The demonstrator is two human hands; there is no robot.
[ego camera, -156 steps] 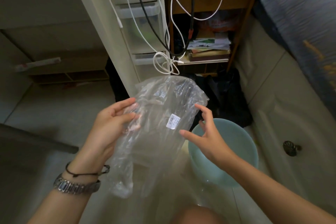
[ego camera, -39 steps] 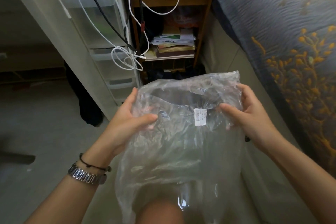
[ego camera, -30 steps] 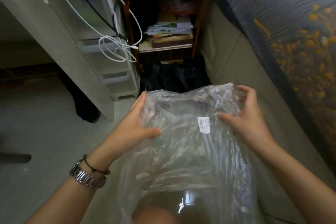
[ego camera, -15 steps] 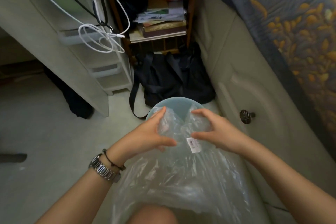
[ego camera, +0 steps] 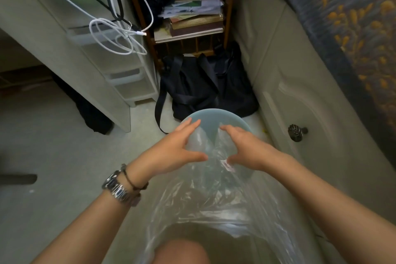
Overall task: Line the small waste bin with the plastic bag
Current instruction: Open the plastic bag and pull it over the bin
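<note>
A small pale blue waste bin [ego camera: 216, 114] stands on the floor ahead of me, its round rim partly covered. A clear plastic bag [ego camera: 205, 201] with a small white sticker stretches from the bin's mouth back toward my knee. My left hand [ego camera: 177, 150] holds the bag's left edge over the bin's opening, thumb under and fingers spread forward. My right hand [ego camera: 244, 148] grips the bag's right edge the same way. The two hands sit close together above the bin's mouth, and the bag's far end dips between them.
A black bag [ego camera: 205, 83] lies just behind the bin. A wooden shelf with stacked papers [ego camera: 190, 19] stands beyond it. White plastic drawers with dangling cables [ego camera: 120, 36] are on the left. A cream bed frame with a dark knob [ego camera: 296, 133] runs along the right.
Both hands carried the bag down from chest height to the bin's mouth. In the last half second they moved slightly further over the opening, with the fingers spreading.
</note>
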